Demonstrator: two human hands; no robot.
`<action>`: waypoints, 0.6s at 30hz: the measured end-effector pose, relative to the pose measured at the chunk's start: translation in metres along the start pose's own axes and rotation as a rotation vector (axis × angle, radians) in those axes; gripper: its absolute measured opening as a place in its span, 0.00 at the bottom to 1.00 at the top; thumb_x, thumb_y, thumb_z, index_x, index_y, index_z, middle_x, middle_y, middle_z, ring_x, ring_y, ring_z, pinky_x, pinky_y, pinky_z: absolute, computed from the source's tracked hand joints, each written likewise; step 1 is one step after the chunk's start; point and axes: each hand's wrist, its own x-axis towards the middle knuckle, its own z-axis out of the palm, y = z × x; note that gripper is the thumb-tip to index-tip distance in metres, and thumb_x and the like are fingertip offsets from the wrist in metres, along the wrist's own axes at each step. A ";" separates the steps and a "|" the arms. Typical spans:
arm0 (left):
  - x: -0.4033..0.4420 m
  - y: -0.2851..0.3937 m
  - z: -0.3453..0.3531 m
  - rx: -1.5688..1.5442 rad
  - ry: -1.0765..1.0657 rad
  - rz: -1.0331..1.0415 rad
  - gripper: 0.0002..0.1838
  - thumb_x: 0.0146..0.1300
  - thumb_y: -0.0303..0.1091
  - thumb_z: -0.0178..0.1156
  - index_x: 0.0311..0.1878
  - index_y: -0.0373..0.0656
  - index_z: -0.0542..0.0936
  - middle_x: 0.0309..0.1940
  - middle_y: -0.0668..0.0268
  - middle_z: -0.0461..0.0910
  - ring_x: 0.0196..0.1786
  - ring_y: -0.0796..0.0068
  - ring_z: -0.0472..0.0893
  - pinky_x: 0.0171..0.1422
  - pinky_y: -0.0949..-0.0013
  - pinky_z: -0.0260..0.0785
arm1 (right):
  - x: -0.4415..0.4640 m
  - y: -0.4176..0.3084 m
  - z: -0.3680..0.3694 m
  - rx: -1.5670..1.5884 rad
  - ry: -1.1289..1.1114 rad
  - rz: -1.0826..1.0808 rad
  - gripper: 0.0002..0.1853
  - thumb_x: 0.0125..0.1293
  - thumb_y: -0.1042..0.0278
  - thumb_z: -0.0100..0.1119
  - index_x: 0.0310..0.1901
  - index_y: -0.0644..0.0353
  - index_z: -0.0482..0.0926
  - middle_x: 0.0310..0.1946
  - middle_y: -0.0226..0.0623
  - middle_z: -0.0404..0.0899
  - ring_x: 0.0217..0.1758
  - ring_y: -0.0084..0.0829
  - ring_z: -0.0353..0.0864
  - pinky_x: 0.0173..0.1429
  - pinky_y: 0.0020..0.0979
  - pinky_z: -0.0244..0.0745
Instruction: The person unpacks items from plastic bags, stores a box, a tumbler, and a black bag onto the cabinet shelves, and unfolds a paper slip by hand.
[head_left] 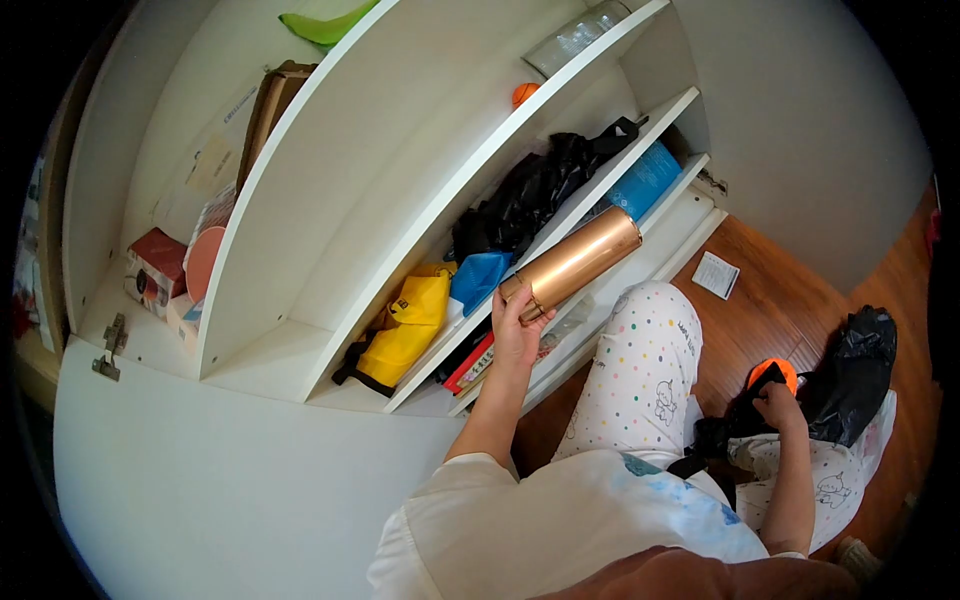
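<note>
A shiny copper-coloured cylinder [578, 262], like a canister or flask, is tilted in front of the lower shelves. My left hand [522, 322] is wrapped round its near end. Down by the floor on the right, my right hand [780, 408] is closed, its fingers against crumpled black material [745, 408]. What the fingers pinch is hard to make out. Just beyond that hand lies a round orange object [775, 372], partly covered by the black material. Beside it sits a full black plastic bag [852, 375].
The white cabinet's shelves [440, 215] hold a yellow bag [405, 325], a black plastic bag [545, 185], a blue package [643, 182], a small orange ball [524, 95] and a glass jar [575, 40]. A white square item [716, 275] lies on the wooden floor [755, 310]. An open cabinet door [230, 480] spans the lower left.
</note>
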 end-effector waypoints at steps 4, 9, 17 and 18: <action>0.000 -0.002 0.003 0.011 0.011 -0.012 0.23 0.56 0.35 0.61 0.53 0.46 0.64 0.44 0.61 0.72 0.42 0.69 0.76 0.37 0.66 0.73 | -0.002 -0.007 -0.004 0.010 -0.014 0.035 0.15 0.53 0.68 0.62 0.40 0.69 0.76 0.34 0.51 0.79 0.38 0.43 0.79 0.44 0.34 0.73; -0.001 -0.009 0.003 0.011 -0.008 -0.040 0.24 0.56 0.35 0.61 0.55 0.46 0.63 0.45 0.61 0.72 0.42 0.69 0.76 0.36 0.67 0.73 | -0.005 -0.015 -0.010 0.006 -0.032 0.052 0.16 0.53 0.68 0.62 0.41 0.69 0.76 0.36 0.50 0.79 0.39 0.43 0.79 0.44 0.35 0.73; -0.034 -0.045 0.041 -0.012 -0.150 -0.227 0.24 0.57 0.33 0.58 0.56 0.51 0.64 0.49 0.63 0.72 0.47 0.65 0.75 0.42 0.57 0.71 | -0.007 -0.055 -0.019 0.973 -0.144 -0.168 0.24 0.58 0.59 0.62 0.51 0.65 0.70 0.39 0.40 0.78 0.36 0.30 0.78 0.38 0.30 0.75; -0.038 -0.052 0.047 -0.018 -0.205 -0.250 0.25 0.56 0.32 0.58 0.57 0.51 0.63 0.50 0.63 0.72 0.48 0.65 0.75 0.42 0.56 0.71 | -0.015 -0.070 -0.027 0.973 -0.143 -0.167 0.24 0.58 0.59 0.62 0.51 0.65 0.70 0.39 0.40 0.78 0.36 0.30 0.78 0.38 0.30 0.75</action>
